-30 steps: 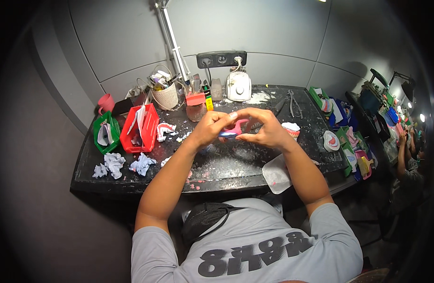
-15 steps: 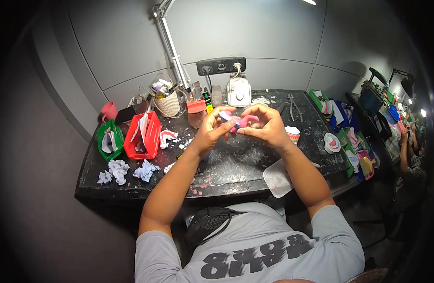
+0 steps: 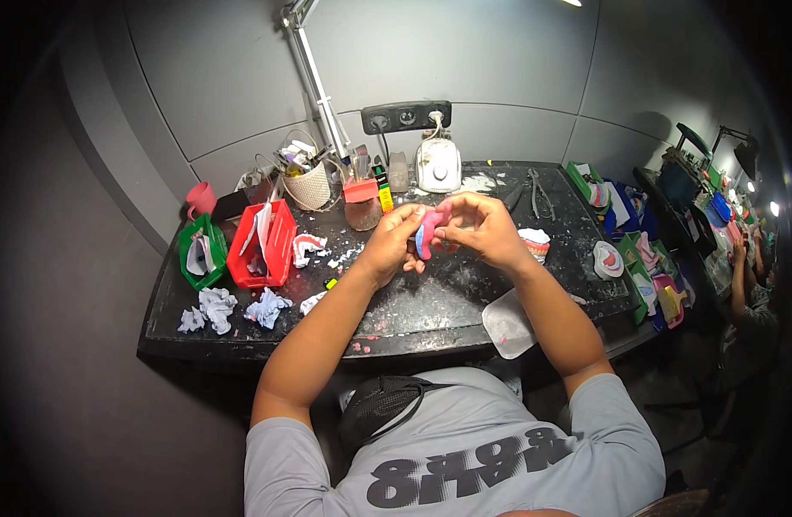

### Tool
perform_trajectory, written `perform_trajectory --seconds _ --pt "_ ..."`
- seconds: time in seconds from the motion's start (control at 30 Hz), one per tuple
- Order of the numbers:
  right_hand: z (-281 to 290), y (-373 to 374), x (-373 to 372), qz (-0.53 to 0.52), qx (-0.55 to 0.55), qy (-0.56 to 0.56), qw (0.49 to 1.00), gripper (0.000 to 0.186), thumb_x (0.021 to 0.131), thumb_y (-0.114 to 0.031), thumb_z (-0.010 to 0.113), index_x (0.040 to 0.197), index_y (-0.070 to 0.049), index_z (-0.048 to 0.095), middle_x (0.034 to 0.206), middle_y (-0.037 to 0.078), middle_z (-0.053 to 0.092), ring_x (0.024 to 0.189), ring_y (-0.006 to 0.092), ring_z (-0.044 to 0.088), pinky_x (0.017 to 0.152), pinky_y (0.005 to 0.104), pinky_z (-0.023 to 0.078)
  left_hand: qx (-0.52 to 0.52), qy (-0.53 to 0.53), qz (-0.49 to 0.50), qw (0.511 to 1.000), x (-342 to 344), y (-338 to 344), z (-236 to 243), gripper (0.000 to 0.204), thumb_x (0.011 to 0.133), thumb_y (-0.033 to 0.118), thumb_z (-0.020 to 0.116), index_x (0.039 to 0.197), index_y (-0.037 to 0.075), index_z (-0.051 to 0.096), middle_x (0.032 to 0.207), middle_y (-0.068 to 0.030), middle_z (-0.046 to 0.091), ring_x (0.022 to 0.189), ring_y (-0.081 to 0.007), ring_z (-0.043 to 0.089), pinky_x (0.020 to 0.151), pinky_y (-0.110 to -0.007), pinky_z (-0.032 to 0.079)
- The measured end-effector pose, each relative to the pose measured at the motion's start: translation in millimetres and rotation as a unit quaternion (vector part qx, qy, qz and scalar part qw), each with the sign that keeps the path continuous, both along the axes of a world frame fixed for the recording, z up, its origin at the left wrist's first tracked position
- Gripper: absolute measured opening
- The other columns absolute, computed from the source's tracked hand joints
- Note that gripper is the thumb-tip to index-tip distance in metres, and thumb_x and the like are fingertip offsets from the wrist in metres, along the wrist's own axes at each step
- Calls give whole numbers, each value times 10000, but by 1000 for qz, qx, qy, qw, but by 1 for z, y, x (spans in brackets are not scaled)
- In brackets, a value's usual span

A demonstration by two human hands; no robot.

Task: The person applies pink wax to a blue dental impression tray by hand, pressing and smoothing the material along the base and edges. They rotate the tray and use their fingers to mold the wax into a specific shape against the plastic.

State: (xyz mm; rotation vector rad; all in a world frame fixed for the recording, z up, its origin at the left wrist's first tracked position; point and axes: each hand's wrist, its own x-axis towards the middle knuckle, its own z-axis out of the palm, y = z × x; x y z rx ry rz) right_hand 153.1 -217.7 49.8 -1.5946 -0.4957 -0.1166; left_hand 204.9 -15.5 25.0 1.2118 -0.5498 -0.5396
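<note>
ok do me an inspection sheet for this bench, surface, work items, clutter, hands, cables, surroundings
Surface: black worktop, marked with white residue and pink specks
Work items: pink and blue piece, held above the worktop; pink and white toothed model right of the hands
Clutter: crumpled pale scraps at front left, near the red bin
Hands: left hand and right hand both on the piece
Cables: white plug in the black socket strip
Surroundings: grey wall; another person far right

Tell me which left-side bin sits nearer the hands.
The red bin, just right of the green bin and so closer to the left hand; the green one stands farther left.
</note>
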Motion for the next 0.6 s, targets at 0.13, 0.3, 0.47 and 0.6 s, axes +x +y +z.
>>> perform_trajectory --seconds 0.13,0.3,0.47,0.6 --pt "-1 -1 1 -3 -8 -3 1000 252 879 -35 774 1100 17 666 912 28 702 789 66 660 642 246 585 10 -34 0 999 -3 1 2 383 1084 342 452 1308 41 531 861 -93 693 524 -139 640 409 -207 460" --pt "3 -1 -1 -21 4 3 1000 258 890 -42 764 1124 17 673 935 44 717 785 73 670 641 245 583 17 -68 39 997 -4 2 2 379 1047 310 563 1307 35 529 848 -66 691 536 -122 641 424 -207 456" --pt "4 -3 -3 -26 6 21 999 254 902 -46 750 1137 23 680 953 47 722 820 83 683 646 245 581 10 -107 67 992 -8 0 5 390 1028 278 608 1317 35 512 842 -50 695 543 -95 634 425 -208 455" --pt "6 -2 -5 -33 -8 13 999 223 906 -52 749 1112 17 700 962 42 725 835 89 687 658 246 580 -7 -129 81 988 -10 -1 6 392 1018 251 626 1319 32 502 864 -55 697 561 -70 612 452 -206 479"
